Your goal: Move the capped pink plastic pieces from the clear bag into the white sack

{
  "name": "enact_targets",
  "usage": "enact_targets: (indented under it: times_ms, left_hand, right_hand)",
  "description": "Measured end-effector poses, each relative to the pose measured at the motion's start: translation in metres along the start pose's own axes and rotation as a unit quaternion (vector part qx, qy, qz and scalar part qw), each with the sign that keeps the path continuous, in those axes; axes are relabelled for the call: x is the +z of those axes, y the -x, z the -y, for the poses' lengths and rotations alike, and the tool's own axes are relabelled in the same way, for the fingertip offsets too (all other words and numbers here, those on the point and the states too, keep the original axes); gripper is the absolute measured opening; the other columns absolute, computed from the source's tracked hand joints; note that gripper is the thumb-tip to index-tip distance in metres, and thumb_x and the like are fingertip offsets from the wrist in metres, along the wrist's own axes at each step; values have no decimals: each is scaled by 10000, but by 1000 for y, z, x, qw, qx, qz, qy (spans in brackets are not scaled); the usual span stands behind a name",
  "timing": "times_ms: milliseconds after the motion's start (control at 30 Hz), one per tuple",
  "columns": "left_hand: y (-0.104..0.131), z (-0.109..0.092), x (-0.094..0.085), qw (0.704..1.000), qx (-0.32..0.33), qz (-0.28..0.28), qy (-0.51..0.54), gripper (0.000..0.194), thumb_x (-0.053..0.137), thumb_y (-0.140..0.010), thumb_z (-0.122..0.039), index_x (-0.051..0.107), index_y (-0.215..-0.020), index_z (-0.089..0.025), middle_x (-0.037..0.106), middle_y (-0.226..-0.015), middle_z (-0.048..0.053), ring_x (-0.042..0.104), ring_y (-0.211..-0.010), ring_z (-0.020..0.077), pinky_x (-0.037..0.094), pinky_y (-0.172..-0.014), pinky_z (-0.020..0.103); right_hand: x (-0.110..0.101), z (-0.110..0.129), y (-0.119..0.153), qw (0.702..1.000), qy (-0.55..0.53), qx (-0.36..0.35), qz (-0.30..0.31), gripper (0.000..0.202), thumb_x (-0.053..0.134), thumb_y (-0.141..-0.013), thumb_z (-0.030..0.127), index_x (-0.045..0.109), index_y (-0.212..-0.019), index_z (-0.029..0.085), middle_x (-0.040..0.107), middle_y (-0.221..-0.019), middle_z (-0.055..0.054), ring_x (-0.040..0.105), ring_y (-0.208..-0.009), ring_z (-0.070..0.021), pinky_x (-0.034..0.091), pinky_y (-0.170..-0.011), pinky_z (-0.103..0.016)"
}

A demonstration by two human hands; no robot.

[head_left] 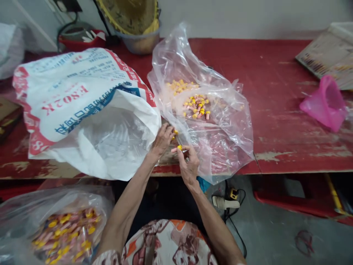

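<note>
My right hand (189, 161) pinches a small pinkish tube with a yellow cap (174, 149) between thumb and forefinger. Just left of it, my left hand (162, 139) is closed, with its fingers curled round small yellow-capped pieces (175, 132) at the fingertips. Both hands are over the table's front part, between two bags. On the right lies a clear plastic bag (220, 147) with several yellow-capped tubes (197, 106) in and under its film. To the left, a white woven sack (63, 88) with red and blue print gapes open, showing a clear plastic liner (118, 132).
A clear bag of yellow-capped tubes (66, 235) sits below the table at lower left. On the red table (281, 121) are a pink plastic piece (325, 103) and a tilted tray (331, 55) at right. Behind stand a basin (142, 41) and a red dish (82, 44).
</note>
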State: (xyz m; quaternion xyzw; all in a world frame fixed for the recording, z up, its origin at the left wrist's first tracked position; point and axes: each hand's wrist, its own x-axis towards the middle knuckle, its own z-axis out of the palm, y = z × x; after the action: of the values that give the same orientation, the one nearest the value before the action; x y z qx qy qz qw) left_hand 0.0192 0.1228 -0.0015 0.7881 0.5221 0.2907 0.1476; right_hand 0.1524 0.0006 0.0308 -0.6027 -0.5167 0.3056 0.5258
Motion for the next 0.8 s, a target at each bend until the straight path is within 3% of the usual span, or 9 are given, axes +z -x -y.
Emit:
enact_targets:
  times_ms: [67,167,233,333,400,533,600,700,800]
  left_hand:
    - [4,-7,-4,1000,1,-25,5,304,489,-1056,-216,633,-1319,-160,588,-1415,172,593,-1354,251,492,-1199,421]
    - [41,-20,-23,997,29,-73,9,361,444,-1086,-255,608,-1400,-189,585,-1462,160,585,-1381,240,498,-1192,409]
    - [72,-23,-42,992,46,-119,1,358,418,-1092,-250,648,-1364,-215,659,-1360,134,625,-1324,226,507,-1170,394]
    - [100,-12,-70,976,-8,-214,-44,333,421,-1079,-230,694,-1267,-202,723,-1195,132,672,-1201,236,516,-1126,404]
    - [101,4,-82,971,-65,-211,-94,344,425,-1060,-229,679,-1285,-174,716,-1226,165,658,-1211,278,511,-1114,444]
    - [82,29,-93,974,-127,-70,-171,364,433,-1004,-193,669,-1281,-179,694,-1229,168,688,-1066,298,567,-913,404]
    - [76,30,-98,975,-134,-52,-169,325,451,-989,-202,673,-1226,-196,688,-1177,147,694,-965,273,563,-808,362]
    - [79,16,-106,973,-131,-163,-96,229,500,-976,-275,663,-1118,-198,684,-1124,134,688,-953,247,560,-812,344]
    - [90,-9,-109,946,-181,-255,85,221,604,-946,-389,625,-1063,-202,674,-909,52,648,-725,173,549,-708,304]
  right_hand:
    - [3,-6,0,999,13,-18,26,291,547,-1059,483,645,-946,233,744,-894,-18,615,-699,-159,511,-721,-314]
    - [9,-18,1,996,54,-40,61,288,502,-1075,457,616,-925,239,736,-878,-27,657,-772,-181,525,-788,-333]
    - [11,-24,3,995,59,-40,72,268,498,-1079,434,610,-930,241,741,-894,-30,678,-803,-186,529,-809,-335]
    - [12,-26,4,996,40,-31,76,243,499,-1081,416,602,-942,245,756,-921,-30,706,-841,-186,537,-820,-330]
    - [12,-25,4,996,41,-30,71,239,498,-1078,417,600,-946,247,760,-929,-32,715,-875,-193,540,-846,-337]
    - [12,-21,2,996,44,-27,68,247,494,-1069,426,598,-927,252,755,-895,-29,704,-850,-202,537,-837,-347]
    - [12,-18,1,997,35,-24,64,244,509,-1065,428,604,-925,252,753,-886,-26,691,-805,-198,534,-809,-342]
    - [12,-14,1,998,32,-33,38,244,522,-1068,437,643,-975,246,752,-956,-39,679,-804,-189,531,-801,-334]
    - [14,-14,0,997,62,-45,32,279,509,-1064,444,664,-950,241,737,-975,-52,670,-845,-197,519,-819,-339]
